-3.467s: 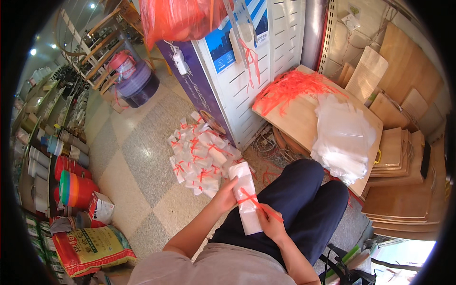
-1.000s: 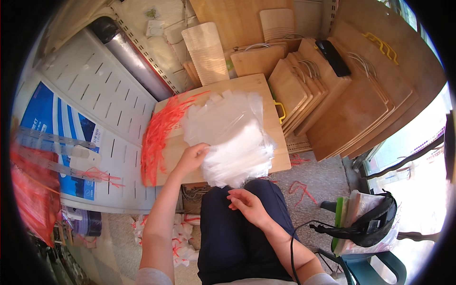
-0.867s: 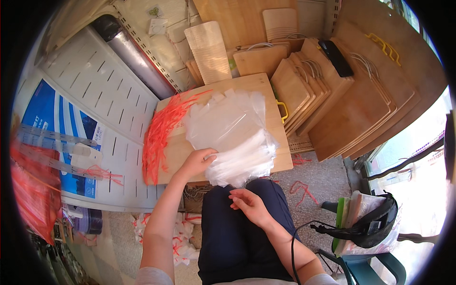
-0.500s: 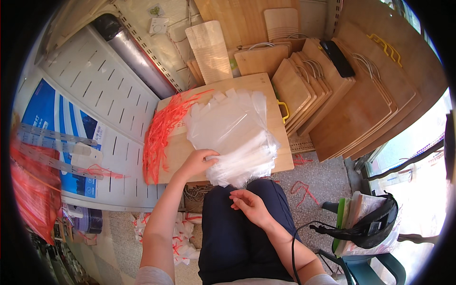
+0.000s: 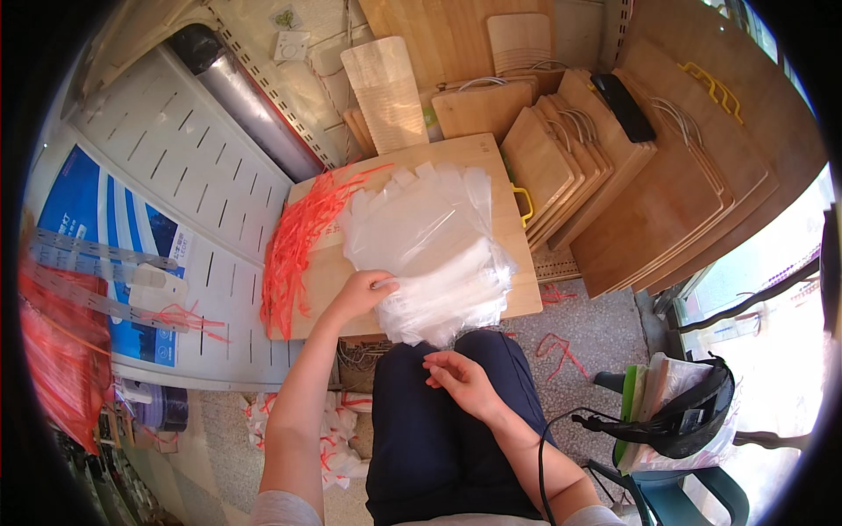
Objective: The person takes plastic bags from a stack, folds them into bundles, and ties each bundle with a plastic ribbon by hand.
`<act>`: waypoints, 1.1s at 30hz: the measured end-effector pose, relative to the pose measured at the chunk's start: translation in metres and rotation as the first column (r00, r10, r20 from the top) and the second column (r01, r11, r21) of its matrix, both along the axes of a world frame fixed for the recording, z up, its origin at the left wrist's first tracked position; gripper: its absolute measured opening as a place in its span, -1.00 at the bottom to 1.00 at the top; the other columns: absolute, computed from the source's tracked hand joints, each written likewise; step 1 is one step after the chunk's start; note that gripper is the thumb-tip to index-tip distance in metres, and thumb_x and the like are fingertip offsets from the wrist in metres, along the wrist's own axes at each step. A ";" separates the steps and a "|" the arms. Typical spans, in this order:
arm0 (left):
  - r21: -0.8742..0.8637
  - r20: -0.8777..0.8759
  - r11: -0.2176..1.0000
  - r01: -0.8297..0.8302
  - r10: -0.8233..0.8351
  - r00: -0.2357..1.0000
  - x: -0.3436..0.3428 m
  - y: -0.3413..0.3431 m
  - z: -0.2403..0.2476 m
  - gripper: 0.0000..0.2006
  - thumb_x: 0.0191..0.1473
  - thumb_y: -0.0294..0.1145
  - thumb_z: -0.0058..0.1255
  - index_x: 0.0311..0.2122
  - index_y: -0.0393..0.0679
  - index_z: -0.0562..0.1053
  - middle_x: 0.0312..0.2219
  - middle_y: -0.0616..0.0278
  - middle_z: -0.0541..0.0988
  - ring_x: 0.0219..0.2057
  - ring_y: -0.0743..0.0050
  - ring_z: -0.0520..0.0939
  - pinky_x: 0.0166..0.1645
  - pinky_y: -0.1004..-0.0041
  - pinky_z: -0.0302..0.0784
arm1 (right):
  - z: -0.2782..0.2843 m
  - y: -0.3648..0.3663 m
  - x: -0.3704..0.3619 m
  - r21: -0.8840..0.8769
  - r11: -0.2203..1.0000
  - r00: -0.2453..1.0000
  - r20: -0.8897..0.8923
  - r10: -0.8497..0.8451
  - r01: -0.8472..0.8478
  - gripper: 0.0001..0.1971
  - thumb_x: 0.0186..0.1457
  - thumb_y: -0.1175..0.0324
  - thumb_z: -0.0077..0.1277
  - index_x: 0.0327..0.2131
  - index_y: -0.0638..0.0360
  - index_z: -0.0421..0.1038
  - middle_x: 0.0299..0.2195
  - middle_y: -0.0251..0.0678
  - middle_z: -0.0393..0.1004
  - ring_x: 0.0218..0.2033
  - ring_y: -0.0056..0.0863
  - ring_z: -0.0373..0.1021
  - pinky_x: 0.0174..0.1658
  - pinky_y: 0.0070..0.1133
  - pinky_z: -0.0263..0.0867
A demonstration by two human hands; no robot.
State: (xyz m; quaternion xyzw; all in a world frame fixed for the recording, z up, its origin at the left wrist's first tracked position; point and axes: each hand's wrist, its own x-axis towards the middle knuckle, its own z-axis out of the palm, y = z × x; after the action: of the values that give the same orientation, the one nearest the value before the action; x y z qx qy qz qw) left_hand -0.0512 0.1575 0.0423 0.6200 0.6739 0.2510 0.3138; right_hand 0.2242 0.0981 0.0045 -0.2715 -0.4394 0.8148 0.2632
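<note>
A stack of clear plastic bags (image 5: 430,219) lies on a wooden board in front of me, its near edge bunched and crumpled. My left hand (image 5: 358,295) is at the left side of the stack, thumb and fingers pinched on the edge of a bag. Above my thighs is my right hand (image 5: 462,380), fingers loosely bent and apart, with nothing visible in it. Left of the bags, a heap of red plastic strips (image 5: 298,245) spreads along the board's edge.
The bags rest on a wooden board (image 5: 522,289). Several cutting boards (image 5: 658,202) lean at the right, with a black phone (image 5: 623,107) on top. A white slotted panel (image 5: 206,167) stands left. A green chair (image 5: 693,491) holds a black bag (image 5: 684,416).
My left hand has shifted slightly, and its fingertips are now pinched closer together at the bag edge. The right hand stays in place.
</note>
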 end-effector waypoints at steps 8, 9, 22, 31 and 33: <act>0.192 0.016 0.967 -0.169 0.170 0.985 -0.012 0.006 0.005 -0.79 0.14 -0.30 -0.01 -0.32 -0.27 0.44 -0.60 0.33 0.41 -0.52 0.67 0.36 -0.41 0.52 0.32 | 0.001 0.001 -0.001 -0.005 1.000 1.000 -0.011 -0.005 0.005 -0.72 0.21 0.47 -0.10 -0.01 0.31 0.31 -0.16 -0.24 0.45 -0.25 -0.60 0.42 -0.16 -0.67 0.36; 0.199 0.004 0.959 -0.201 0.205 0.979 -0.014 0.006 0.013 -0.79 0.15 -0.31 -0.03 -0.25 -0.25 0.45 -0.53 0.20 0.47 -0.49 0.55 0.45 -0.36 0.50 0.37 | 0.002 0.002 -0.001 -0.009 1.000 1.000 -0.017 -0.005 0.005 -0.70 0.21 0.47 -0.10 0.02 0.29 0.28 -0.14 -0.23 0.44 -0.25 -0.60 0.42 -0.16 -0.66 0.36; 0.286 -0.643 0.842 0.458 -0.186 0.743 0.108 -0.092 0.074 -0.69 -0.10 -0.48 -0.04 -0.16 -0.20 0.43 -0.44 0.23 0.55 -0.42 0.30 0.60 -0.35 0.35 0.52 | 0.043 0.001 -0.019 -0.267 0.954 0.976 -0.130 -0.173 0.134 -0.45 0.21 0.10 -0.07 0.12 0.27 0.10 0.02 -0.11 0.27 0.03 -0.35 0.29 0.02 -0.46 0.31; 0.041 0.060 0.988 0.148 -0.150 0.987 0.088 -0.089 0.083 -0.46 -0.07 -0.42 0.17 0.09 -0.13 0.36 0.01 0.15 0.46 -0.06 0.33 0.53 0.00 0.36 0.43 | 0.005 -0.002 -0.008 0.427 0.870 0.891 0.253 -0.378 0.248 -0.75 0.15 0.43 -0.13 -0.11 0.34 0.29 -0.27 -0.07 0.50 -0.25 -0.22 0.45 -0.27 -0.40 0.37; 0.260 0.022 0.958 0.118 -0.128 0.992 0.076 -0.076 0.094 -0.30 -0.11 -0.41 0.21 0.18 -0.18 0.22 0.11 0.01 0.33 0.13 0.21 0.36 0.18 0.34 0.26 | 0.042 -0.004 0.002 0.570 0.820 0.915 0.302 -0.268 0.052 -0.76 0.12 0.46 -0.13 -0.13 0.32 0.29 -0.32 -0.01 0.49 -0.29 -0.10 0.44 -0.29 -0.36 0.37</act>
State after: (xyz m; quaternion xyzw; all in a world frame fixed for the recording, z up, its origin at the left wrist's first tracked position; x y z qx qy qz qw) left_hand 0.0249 0.0817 0.1366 0.6912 0.5896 0.3284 0.2585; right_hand 0.2258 0.0937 0.0469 -0.3685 -0.6717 0.5622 0.3114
